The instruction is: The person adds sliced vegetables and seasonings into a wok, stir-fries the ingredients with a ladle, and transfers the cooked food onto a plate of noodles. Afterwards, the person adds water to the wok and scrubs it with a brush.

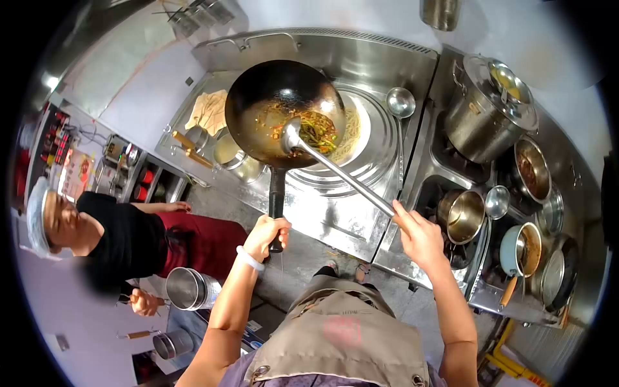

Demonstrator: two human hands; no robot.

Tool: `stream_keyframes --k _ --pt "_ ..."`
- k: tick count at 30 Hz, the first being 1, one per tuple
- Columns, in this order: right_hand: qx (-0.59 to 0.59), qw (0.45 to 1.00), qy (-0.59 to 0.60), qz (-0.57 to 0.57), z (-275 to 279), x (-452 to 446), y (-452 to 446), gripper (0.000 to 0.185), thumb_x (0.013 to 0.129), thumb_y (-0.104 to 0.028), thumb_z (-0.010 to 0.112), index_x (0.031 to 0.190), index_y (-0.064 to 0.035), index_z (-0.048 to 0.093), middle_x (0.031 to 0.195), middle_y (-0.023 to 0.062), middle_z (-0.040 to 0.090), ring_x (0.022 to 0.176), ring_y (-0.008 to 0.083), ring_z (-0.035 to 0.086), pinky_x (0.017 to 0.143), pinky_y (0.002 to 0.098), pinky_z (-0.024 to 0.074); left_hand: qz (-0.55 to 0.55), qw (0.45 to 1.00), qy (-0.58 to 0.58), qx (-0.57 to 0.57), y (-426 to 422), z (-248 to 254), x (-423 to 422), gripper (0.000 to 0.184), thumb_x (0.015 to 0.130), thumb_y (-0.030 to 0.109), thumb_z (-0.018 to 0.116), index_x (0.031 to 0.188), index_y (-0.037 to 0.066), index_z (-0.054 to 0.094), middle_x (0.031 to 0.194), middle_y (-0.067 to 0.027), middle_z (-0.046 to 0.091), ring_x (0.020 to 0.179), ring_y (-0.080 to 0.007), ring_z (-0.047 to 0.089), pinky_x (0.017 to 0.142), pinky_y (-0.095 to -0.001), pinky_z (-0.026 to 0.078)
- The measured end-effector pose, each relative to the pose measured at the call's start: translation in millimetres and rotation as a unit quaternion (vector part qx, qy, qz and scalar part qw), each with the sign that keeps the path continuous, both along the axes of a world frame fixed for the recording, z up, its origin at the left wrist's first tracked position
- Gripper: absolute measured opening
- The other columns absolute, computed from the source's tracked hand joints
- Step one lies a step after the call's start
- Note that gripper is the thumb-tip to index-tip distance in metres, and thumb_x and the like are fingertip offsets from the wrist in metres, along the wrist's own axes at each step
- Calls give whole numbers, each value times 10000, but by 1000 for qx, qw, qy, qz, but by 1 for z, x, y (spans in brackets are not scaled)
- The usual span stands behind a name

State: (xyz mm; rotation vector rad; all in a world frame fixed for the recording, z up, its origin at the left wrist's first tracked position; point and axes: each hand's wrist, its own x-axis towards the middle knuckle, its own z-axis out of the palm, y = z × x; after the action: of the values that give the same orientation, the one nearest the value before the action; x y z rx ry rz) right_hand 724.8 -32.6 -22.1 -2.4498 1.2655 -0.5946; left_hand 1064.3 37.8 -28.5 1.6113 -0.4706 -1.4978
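Note:
My left hand is closed round the black handle of a wok, which is tilted over a white plate on the steel stove top. Sauce and green vegetables lie in the wok near its right rim, and pale noodles show on the plate beside it. In my right hand is the long handle of a metal ladle; its bowl rests inside the wok by the vegetables. Part of the plate is hidden under the wok.
A co-worker in a dark red apron stands at the left. A second ladle lies right of the plate. A large lidded pot, a small pot and a light blue pan stand at the right. A cloth lies behind the wok's left side.

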Motion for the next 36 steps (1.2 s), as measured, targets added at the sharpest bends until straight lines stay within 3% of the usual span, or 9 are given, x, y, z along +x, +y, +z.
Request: stream_keyframes --k 2,6,9,21,24,36 --pt "7 999 -29 -25 -9 7 5 504 699 -42 624 1194 -104 553 895 103 601 718 327 598 616 389 486 -12 1000 -9 3 -5 1 7 199 753 20 560 576 56 476 512 -20 455 400 -109 447 380 -268 397" --pt "48 995 -62 -63 -13 26 10 421 727 -114 658 1136 -75 564 902 108 601 740 330 601 633 397 486 -41 999 -20 18 -20 3 25 176 782 17 551 640 62 456 536 -14 440 414 -101 424 400 -265 383" --pt "49 994 -52 -82 -21 40 8 398 762 -157 628 1148 -96 554 919 102 597 716 325 611 608 411 487 -70 997 -33 16 -37 1 45 189 777 15 550 630 66 444 530 -16 433 413 -104 426 397 -269 379" --pt "12 986 -44 -158 -48 87 10 427 723 -77 654 1143 -103 580 812 82 550 643 294 591 549 382 475 -132 986 -96 36 -73 -4 92 186 763 27 552 600 58 467 522 -21 442 413 -121 448 394 -278 396" --pt "19 984 -48 -170 -58 88 10 446 739 -128 648 1176 -157 568 884 49 558 664 287 602 550 398 475 -138 985 -99 30 -76 -6 98 188 764 35 551 593 53 475 517 -21 441 409 -125 447 396 -279 400" --pt "15 977 -58 -203 -69 98 11 438 728 -119 663 1157 -132 575 854 65 547 672 295 599 579 405 483 -132 969 -206 -4 -75 4 131 179 733 28 588 574 12 506 507 -47 489 391 -128 463 366 -275 398"
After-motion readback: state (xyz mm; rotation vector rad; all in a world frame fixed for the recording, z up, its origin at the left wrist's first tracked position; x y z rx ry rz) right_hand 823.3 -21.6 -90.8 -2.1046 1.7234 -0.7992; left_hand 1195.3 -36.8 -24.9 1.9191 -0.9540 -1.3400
